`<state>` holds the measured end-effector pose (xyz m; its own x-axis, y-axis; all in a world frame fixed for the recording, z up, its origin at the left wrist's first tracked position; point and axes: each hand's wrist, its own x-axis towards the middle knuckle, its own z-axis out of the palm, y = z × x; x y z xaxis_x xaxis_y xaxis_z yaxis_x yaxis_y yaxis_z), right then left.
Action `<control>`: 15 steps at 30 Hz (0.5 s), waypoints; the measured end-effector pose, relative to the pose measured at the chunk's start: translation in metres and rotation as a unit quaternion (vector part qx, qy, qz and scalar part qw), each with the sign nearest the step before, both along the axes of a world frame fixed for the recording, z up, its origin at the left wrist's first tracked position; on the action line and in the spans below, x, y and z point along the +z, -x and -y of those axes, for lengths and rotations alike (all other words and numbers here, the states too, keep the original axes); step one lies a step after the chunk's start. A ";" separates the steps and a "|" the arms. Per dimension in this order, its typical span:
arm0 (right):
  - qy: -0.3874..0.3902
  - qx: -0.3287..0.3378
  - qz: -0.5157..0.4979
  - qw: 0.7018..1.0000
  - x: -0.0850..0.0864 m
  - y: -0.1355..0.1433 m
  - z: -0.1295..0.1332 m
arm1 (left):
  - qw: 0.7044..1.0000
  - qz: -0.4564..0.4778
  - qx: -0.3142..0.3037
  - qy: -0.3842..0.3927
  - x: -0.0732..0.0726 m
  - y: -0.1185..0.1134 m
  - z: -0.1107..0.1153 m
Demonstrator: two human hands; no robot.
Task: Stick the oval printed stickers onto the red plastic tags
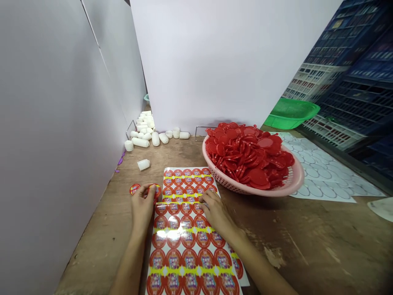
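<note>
Two sheets of round red stickers with yellow bands lie overlapping on the wooden table; the front sticker sheet [187, 239] covers the lower part of the rear sheet [189, 180]. My left hand [143, 201] is left of the sheets, its thumb and fingers closed on a round red stickered disc [157, 190]. Another stickered disc [134, 189] lies flat just left of those fingers. My right hand [215, 208] rests at the upper right corner of the front sheet, its curled fingertips gripping near the edge. The exact hold of those fingertips is partly hidden.
A pink basket [296, 182] heaped with red plastic discs [245, 153] stands at the right. White cylindrical pieces [140, 142] lie at the back left. White panels close off the left and back. A green basin [291, 112], printed sheets [319, 168] and stacked crates [353, 82] are farther right.
</note>
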<state>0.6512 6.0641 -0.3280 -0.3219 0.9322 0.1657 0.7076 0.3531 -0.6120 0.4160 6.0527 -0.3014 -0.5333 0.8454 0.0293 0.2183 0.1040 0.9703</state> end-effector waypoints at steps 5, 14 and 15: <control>-0.022 -0.009 0.015 1.000 0.003 0.001 0.001 | 0.908 -0.418 0.011 0.032 0.004 0.008 0.012; -0.080 0.073 -0.046 0.993 0.008 -0.015 -0.001 | 0.857 -0.352 -0.376 0.000 -0.007 -0.065 0.009; -0.117 0.083 -0.025 0.989 0.008 -0.017 0.000 | 0.859 -0.351 -0.373 0.005 -0.008 -0.066 0.007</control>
